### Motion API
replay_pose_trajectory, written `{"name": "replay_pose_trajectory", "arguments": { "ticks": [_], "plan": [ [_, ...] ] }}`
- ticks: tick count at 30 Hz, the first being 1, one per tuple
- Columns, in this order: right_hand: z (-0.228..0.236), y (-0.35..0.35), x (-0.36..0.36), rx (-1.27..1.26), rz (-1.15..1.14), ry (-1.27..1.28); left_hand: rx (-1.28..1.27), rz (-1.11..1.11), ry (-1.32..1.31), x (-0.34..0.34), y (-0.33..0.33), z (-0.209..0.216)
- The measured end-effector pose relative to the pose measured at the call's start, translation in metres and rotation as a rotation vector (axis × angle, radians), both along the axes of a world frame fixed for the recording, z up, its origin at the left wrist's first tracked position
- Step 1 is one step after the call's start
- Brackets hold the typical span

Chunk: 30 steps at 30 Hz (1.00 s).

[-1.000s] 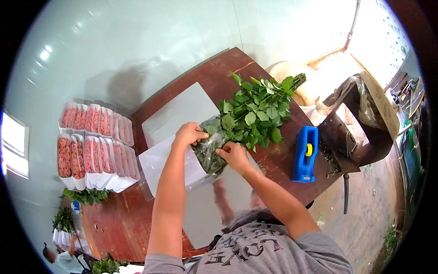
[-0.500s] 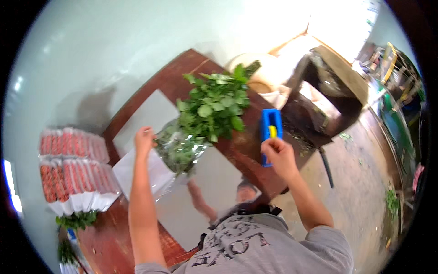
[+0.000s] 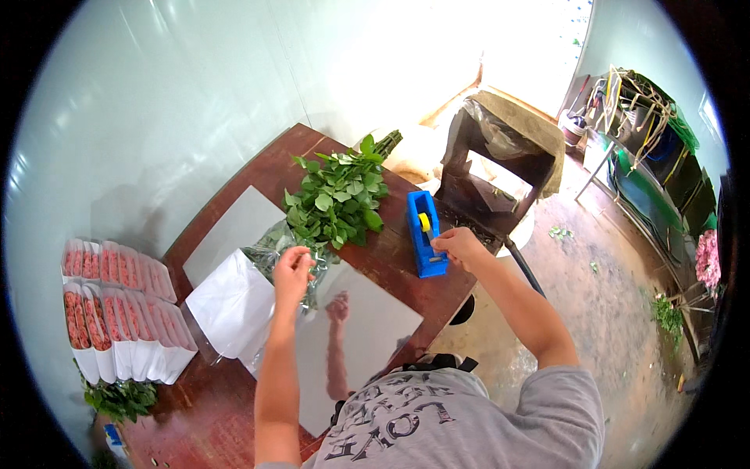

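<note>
A flower-packing workroom: rows of pink flower bunches [image 3: 129,316] in white sleeves [image 3: 148,363], leafy cut stems [image 3: 340,195] and a desktop tape dispenser [image 3: 416,234] share a reddish-brown table [image 3: 207,418]; leaf scraps [image 3: 560,233] litter the floor [image 3: 578,328].

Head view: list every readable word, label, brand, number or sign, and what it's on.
Shirt: dark printed lettering in several lines, the large letters legible; wording not copied here.
Dispenser: no lettering I can make out.
White wrap: no print I can make out.
Blue item, lower left: any print is too small to read.
</note>
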State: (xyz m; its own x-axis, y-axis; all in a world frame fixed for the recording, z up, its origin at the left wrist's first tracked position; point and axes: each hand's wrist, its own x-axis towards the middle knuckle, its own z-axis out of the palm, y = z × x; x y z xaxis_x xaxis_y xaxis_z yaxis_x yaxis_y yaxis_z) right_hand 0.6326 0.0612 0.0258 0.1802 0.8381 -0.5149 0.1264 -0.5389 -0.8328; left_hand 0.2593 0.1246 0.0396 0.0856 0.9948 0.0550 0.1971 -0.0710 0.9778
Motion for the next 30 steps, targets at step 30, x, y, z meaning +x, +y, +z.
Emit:
{"name": "replay_pose_trajectory", "arguments": {
  "ticks": [30],
  "plan": [
    [-0.026,-0.221,-0.018,-0.158,0.152,-0.051,-0.523,-0.173,-0.070,0.184,-0.073,-0.123]
  ]
}}
